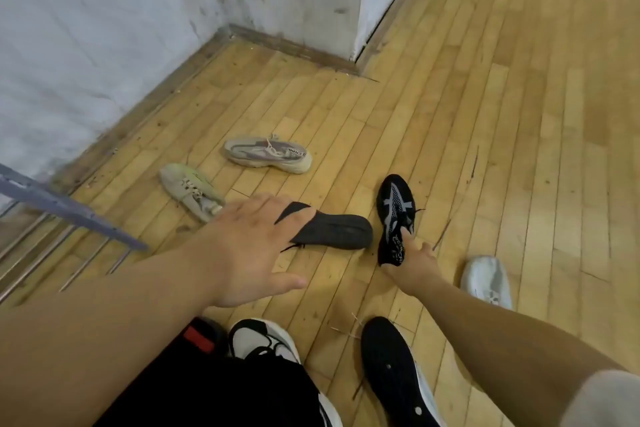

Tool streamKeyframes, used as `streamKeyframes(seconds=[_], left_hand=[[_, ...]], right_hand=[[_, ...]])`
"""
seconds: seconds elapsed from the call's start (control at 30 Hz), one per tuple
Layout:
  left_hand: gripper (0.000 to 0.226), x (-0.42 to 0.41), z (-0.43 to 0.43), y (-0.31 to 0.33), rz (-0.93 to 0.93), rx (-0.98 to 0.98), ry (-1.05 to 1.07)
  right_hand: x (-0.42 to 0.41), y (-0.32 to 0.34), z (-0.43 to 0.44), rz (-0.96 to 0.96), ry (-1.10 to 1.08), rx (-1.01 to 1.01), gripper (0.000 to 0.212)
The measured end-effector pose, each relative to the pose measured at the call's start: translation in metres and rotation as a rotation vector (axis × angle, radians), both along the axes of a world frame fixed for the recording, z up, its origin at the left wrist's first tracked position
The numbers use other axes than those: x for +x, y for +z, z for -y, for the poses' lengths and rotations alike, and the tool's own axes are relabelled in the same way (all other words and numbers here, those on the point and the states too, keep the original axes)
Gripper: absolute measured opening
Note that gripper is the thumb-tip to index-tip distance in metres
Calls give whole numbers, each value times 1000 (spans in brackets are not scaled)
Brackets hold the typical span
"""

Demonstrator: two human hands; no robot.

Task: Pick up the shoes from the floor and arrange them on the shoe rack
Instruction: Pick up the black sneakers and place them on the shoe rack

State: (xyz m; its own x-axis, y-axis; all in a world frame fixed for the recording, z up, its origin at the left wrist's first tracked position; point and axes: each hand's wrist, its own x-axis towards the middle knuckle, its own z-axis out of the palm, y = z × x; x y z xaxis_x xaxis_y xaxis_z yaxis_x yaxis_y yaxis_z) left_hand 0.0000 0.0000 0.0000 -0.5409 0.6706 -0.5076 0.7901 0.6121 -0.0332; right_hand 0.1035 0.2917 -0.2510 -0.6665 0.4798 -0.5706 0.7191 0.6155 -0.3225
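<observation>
Now left hand splays over overturned shoe while right hand grips patterned shoe.

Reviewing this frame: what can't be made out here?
All in the head view:
- Shoe rack: cut off by the left edge; shelves unseen.
- Left hand: fingertips hidden by the tipped black shoe; grip unclear.
- Patterned black shoe: heel lettering blurred; right hand hides part of its heel.
- White shoe: blurred, details unreadable.

Soft, even indoor light lay on the wooden floor, with a pale sheen upper right; edges curved, details slightly blurred.
</observation>
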Motion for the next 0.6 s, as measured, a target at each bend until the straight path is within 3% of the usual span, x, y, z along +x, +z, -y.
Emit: streamKeyframes(seconds=[0.3,0.5,0.6], left_hand=[[100,-18,7,-9,41,90,127],[99,-23,6,-1,50,115,177],[98,-22,6,8,39,176,209]], right_hand=[[-26,-14,5,5,-29,46,87],[-12,37,16,-262,-242,-208,86],[-1,83,35,-422,-248,-310,89]])
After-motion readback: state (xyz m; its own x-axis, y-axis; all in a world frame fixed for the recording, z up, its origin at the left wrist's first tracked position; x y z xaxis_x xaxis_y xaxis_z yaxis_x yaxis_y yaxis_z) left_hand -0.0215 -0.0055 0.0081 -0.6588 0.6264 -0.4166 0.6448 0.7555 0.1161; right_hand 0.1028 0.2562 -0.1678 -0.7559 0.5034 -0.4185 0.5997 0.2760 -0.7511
